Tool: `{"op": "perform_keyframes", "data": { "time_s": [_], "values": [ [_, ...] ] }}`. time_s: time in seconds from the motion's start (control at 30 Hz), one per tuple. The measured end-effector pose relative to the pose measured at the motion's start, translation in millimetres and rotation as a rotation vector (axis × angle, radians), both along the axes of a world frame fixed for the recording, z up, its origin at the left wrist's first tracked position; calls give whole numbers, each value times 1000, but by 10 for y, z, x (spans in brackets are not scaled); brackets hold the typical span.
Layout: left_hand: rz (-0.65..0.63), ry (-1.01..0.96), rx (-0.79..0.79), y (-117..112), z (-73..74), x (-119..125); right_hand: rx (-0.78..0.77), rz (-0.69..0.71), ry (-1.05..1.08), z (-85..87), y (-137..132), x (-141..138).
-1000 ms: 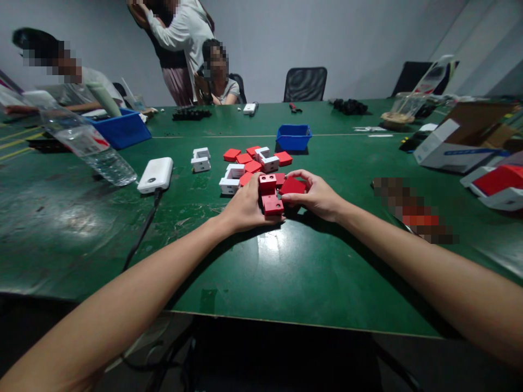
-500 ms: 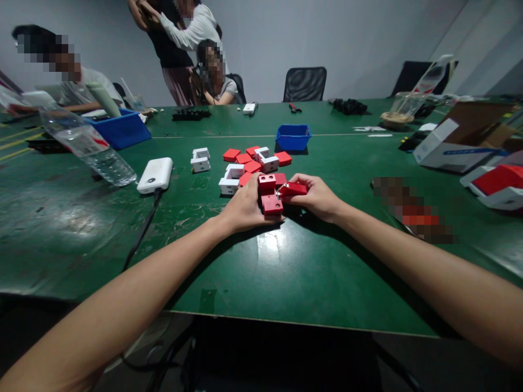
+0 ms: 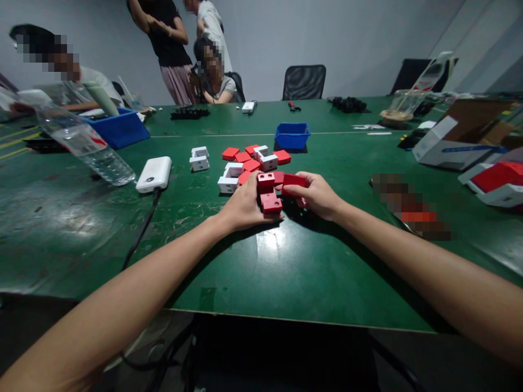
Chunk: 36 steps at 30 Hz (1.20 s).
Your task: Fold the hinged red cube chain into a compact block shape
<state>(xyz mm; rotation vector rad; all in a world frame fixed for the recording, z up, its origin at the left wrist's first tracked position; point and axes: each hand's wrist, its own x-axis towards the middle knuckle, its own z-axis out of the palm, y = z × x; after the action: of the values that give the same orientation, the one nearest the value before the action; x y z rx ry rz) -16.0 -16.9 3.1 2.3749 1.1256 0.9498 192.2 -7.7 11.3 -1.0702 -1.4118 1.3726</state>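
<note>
While the left grip (image 3: 243,205) clasps a red bracket (image 3: 269,201), the right grip (image 3: 321,196) pinches a plate (image 3: 293,181) alongside.

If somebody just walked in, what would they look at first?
Probably the red stepped block in the left hand and the flat red piece in the right hand, near the middle of the green table. Just beyond them lie red and white pieces, with a small blue bin farther back. A clear bottle stands out on the left.
</note>
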Motion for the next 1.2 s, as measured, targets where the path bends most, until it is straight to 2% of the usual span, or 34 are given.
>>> {"op": "perform_keyframes", "data": {
  "time_s": [0.47, 0.7, 0.93, 1.1, 1.2],
  "values": [
    [-21, 6, 56, 21, -7, -2, 102, 65, 56, -34, 13, -3],
    [-29, -12, 29, 14, -11, -4, 61, 89, 55, -33, 18, -14],
    [-17, -17, -13, 3, 5, -1, 84, 105, -39, -45, 11, 27],
    [-19, -24, 18, 17, -12, -10, 134, 123, -22, -56, 27, 28],
    [-25, -21, 31, 16, -17, -12, 113, 108, -23, -64, 33, 15]
  ]
}}
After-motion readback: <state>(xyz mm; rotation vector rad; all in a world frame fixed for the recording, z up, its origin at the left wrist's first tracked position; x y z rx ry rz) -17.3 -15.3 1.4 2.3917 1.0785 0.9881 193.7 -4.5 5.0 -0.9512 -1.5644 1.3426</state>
